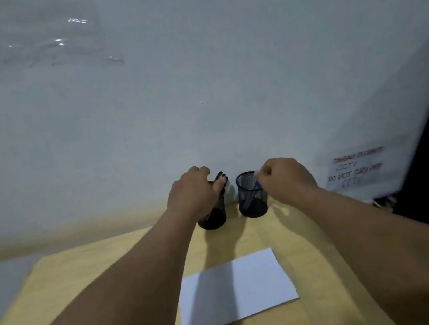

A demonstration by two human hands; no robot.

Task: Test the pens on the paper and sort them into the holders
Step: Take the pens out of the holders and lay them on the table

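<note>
**Fingers curled at both pen holders, paper waiting**

Head view: left hand has fingers curled over the rim of the left holder, thumb and fingers apparently pinching the black pens that stick up out of it; exact contact is blurred but it reads as a grasp. Right hand is clenched at the rim of the right holder, fingertips pinching the top of a blue pen that leans inside the mesh cup. Can't tell if that pen is being lifted out or dropped in

Both holders are black mesh cups, upright, just beside each other at the far edge of the wooden table, close to the wall. White paper lies flat on the table nearer the person, between the forearms, well apart from the holders. No marks readable on it at this resolution

Off to the right a handwritten notice is on the wall, and a clear plastic sheet is stuck high on the left

Judgement on the step: pens are being picked from or placed into the cups. To do it well, take one pen at a time, pull straight up so the light cup doesn't tip or slide, steady the cup with the other hand if it shifts, bring the tip down to the paper for a short scribble, then drop it tip-down into the matching holder
</note>
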